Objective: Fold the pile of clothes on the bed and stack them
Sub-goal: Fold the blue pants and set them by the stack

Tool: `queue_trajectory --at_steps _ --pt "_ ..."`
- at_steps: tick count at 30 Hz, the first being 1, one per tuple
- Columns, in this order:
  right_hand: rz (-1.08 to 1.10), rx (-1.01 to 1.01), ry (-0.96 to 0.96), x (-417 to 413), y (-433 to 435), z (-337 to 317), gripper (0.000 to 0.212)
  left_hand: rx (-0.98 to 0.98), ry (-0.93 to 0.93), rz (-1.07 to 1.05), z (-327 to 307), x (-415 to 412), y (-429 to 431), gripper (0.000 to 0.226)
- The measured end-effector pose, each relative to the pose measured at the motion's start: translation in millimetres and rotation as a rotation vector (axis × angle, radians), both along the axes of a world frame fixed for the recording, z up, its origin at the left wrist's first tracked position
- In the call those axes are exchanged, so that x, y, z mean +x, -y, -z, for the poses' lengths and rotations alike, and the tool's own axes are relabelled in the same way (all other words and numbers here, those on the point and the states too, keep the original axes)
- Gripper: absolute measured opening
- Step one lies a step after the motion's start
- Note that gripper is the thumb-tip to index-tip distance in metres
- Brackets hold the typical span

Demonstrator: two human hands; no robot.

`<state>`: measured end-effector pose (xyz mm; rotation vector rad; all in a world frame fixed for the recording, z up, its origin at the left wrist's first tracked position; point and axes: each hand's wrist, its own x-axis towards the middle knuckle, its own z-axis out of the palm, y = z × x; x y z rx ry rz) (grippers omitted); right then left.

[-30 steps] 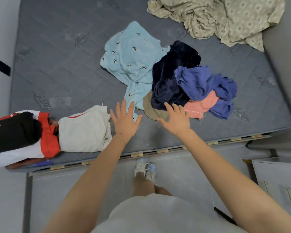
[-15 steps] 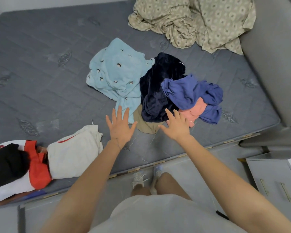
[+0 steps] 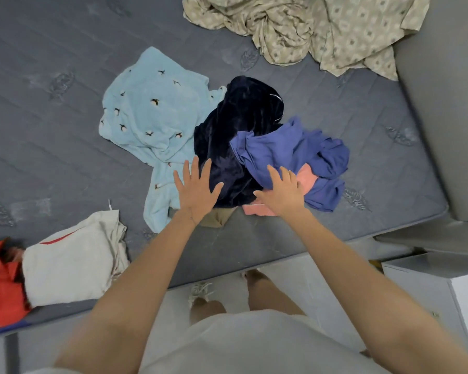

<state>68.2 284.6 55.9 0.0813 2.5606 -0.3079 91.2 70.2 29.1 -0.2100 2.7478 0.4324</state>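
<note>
Both my hands are spread wide, fingers straight and apart, and neither has hold of anything. My left hand (image 3: pixel 196 194) is over the near edge of the pile (image 3: pixel 254 157), its fingers lying across the line where the light blue top (image 3: pixel 152 114) meets the navy garment (image 3: pixel 238 141). My right hand (image 3: pixel 281 194) is over the purple shirt (image 3: pixel 292 147) and the pink cloth (image 3: pixel 307 178). I cannot tell whether my palms press the fabric or hang just above it.

The navy garment bunches up at twelve o'clock between my hands. The purple shirt heaps at one o'clock from my right hand, and the pink cloth peeks out beneath it. The light blue top, dotted with small dark birds, spreads to eleven o'clock from my left hand and trails down at seven. A tan piece (image 3: pixel 216 221) pokes out at six o'clock, just beside my left wrist.

All of this lies loose on the grey bed (image 3: pixel 52 130). At eight o'clock, well apart from the pile, a cream garment (image 3: pixel 70 263) lies folded near the bed's edge, and a red garment (image 3: pixel 0 282) touches it at nine.

A crumpled patterned sheet (image 3: pixel 308 28) fills the far corner at one o'clock. A grey panel (image 3: pixel 443 103) stands at three, a white cabinet (image 3: pixel 465 292) at four, and my shoe (image 3: pixel 200 290) is at six on the floor.
</note>
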Motion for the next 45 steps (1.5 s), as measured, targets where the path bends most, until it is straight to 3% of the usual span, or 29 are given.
queue_trajectory --at_steps 17,22,25,31,33,36,39,45 --pt "-0.145 0.012 -0.014 -120.2 -80.1 70.4 0.086 0.058 0.108 0.113 85.8 -154.6 -116.0 0.065" --pt "-0.165 -0.011 -0.050 -133.3 -87.9 72.4 0.090 0.096 0.058 0.080 98.9 -173.3 -119.6 0.032" --pt "-0.195 -0.038 -0.031 -137.9 -85.1 69.8 0.091 0.198 -0.056 0.052 90.4 -171.8 -116.6 0.017" --pt "-0.404 -0.120 -0.024 -148.7 -59.8 52.5 0.090 0.436 -0.121 0.248 38.9 -141.3 -104.1 0.013" --pt "-0.465 -0.105 -0.005 -152.1 -52.4 47.4 0.073 0.442 -0.045 0.186 18.1 -128.6 -99.7 0.026" --pt "-0.535 -0.138 -0.053 -151.1 -36.6 32.3 0.016 0.516 -0.134 0.213 0.0 -105.1 -81.3 0.031" --pt "-0.501 -0.227 -0.037 -136.7 -16.1 9.4 0.039 0.527 -0.233 0.144 -16.3 -85.7 -50.8 0.017" --pt "-0.437 -0.315 -0.112 -89.7 48.3 -40.9 0.051 0.514 -0.359 0.004 -57.6 -49.4 25.4 0.014"
